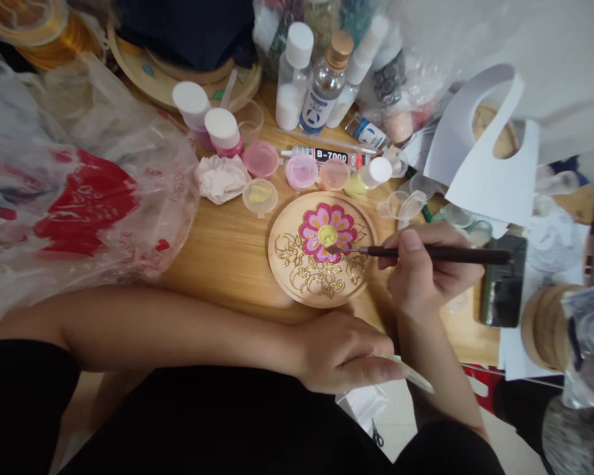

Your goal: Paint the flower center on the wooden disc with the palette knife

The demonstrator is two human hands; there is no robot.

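A round wooden plaque point(321, 297) lies on the table, bearing a pink flower point(344, 224) with a yellow centre and gold raised outlines of leaves and swirls. My right hand point(420, 267) is closed around the dark handle of a small palette knife point(455, 254). Its thin metal tip meets the flower's lower part, just below the yellow centre. Below the plaque, near the table's front edge, my left hand point(349, 356) grips a thin, pale, flat object point(416, 376) whose kind I cannot make out.
Small cups of pink point(261, 159), lilac point(301, 173) and peach point(334, 175) paint stand behind the plaque, near a B-7000 glue tube point(327, 156). Crumpled tissue point(222, 178) and a plastic bag point(94, 198) lie left. Bottles point(319, 92) stand behind; a dark phone-like object point(503, 284) is at right.
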